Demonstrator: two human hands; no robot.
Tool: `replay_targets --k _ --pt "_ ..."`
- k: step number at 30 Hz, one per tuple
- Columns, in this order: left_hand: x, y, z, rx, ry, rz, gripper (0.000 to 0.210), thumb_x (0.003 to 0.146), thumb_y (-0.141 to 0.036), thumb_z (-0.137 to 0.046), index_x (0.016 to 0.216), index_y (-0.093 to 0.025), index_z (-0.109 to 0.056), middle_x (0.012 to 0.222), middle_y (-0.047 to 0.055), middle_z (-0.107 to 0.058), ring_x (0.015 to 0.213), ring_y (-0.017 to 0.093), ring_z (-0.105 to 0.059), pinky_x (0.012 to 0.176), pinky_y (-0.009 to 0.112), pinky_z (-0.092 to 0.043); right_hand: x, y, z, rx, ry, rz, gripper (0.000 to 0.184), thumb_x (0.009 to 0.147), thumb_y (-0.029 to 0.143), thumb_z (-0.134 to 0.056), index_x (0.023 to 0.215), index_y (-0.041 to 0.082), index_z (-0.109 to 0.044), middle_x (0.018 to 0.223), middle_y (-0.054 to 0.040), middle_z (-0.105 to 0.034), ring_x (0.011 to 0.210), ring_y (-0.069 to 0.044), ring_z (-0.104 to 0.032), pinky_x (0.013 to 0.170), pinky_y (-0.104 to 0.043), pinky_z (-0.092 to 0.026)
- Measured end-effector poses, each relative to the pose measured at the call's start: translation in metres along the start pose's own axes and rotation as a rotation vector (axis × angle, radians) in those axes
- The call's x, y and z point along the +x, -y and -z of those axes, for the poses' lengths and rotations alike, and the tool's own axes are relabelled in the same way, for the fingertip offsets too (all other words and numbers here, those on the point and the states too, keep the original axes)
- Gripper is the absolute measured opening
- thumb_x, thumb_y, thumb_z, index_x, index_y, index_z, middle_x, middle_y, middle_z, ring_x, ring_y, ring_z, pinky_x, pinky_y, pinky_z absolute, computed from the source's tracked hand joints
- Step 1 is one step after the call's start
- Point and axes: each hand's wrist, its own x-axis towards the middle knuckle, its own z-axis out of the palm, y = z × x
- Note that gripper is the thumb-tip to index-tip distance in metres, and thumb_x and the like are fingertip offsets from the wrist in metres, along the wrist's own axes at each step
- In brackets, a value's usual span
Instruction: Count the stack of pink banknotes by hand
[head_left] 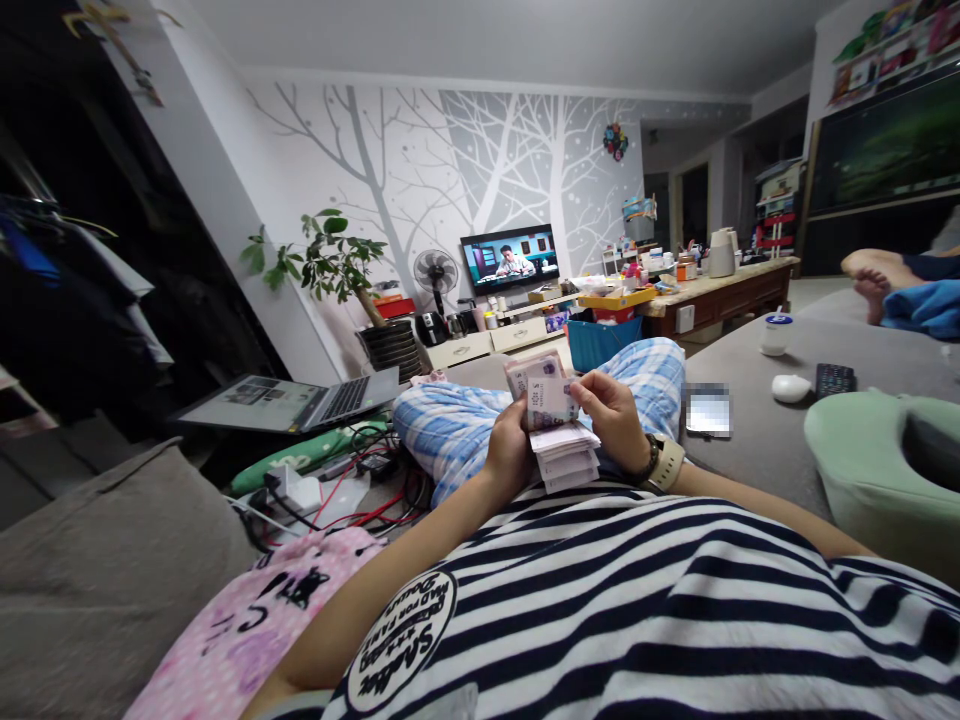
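A bundle of banknotes (550, 398) is held upright over my lap, its notes fanned a little at the top. My left hand (510, 442) is closed round the left side of the bundle, thumb on the front. With thumb and fingertips, my right hand (611, 415) pinches the right edge of the front note. Below, the lower ends of several notes (568, 462) bend forward in a layered fan toward my striped shirt. A watch (666, 463) is on my right wrist. My crossed legs in checked trousers (442, 425) lie behind the notes.
On the left are an open laptop (330, 400), tangled cables (375, 500) and a pink cloth (262, 620). To the right lie a phone (709, 412), white mouse (790, 388), remote (835, 379), lidded cup (775, 335) and green neck pillow (847, 450). Another person's foot (872, 290) rests beyond.
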Motion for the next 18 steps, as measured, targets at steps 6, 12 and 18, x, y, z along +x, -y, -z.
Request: replay_targets --k 6,12,18 --pt "-0.003 -0.002 0.004 0.08 0.01 -0.048 0.025 0.078 -0.037 -0.094 0.089 -0.02 -0.081 0.087 0.009 -0.09 0.114 0.042 -0.091 0.101 0.047 -0.072 -0.001 0.001 0.001 0.007 0.021 -0.002 0.057 0.097 0.076 -0.085 0.075 0.027 -0.064 0.069 0.003 -0.054 0.069 -0.018 -0.043 0.067 -0.035 -0.045" --pt "-0.006 -0.003 0.011 0.185 0.024 -0.114 0.017 0.082 -0.035 -0.092 0.084 -0.021 -0.082 0.092 0.01 -0.091 0.114 0.04 -0.088 0.1 0.045 -0.07 -0.002 -0.001 0.0 0.013 0.014 0.0 0.056 0.097 0.076 -0.085 0.077 0.027 -0.066 0.071 0.0016 -0.059 0.07 -0.019 -0.047 0.068 -0.035 -0.046" --pt "-0.001 0.001 0.018 0.143 -0.003 -0.144 0.011 0.08 -0.019 -0.088 0.09 -0.023 -0.085 0.093 0.007 -0.09 0.107 0.036 -0.087 0.095 0.041 -0.069 -0.003 -0.006 -0.002 0.058 0.01 -0.019 0.057 0.094 0.079 -0.089 0.081 0.027 -0.069 0.073 0.0013 -0.063 0.07 -0.019 -0.051 0.067 -0.035 -0.045"
